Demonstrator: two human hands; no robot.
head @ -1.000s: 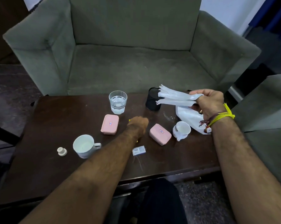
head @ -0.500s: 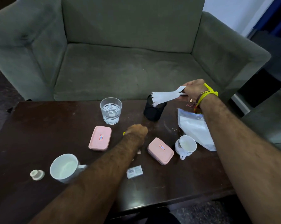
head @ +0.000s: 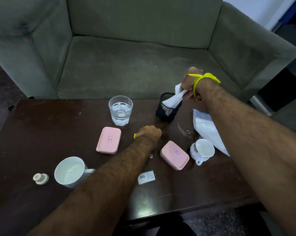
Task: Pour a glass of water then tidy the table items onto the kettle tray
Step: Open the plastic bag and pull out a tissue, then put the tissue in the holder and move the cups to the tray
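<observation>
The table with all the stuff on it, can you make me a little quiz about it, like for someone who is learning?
1. True or false: the glass has water in it.
2. How many pink boxes lie on the table? A) one B) two C) three
3. Fill in: the right hand pushes white paper sachets into the black mesh ____.

Key
1. True. Clear water shows in its lower part.
2. B. One pink box lies left of the closed left hand, the other right of it, beside the small cup.
3. Cup. The sachets' ends are already inside its rim.
</observation>
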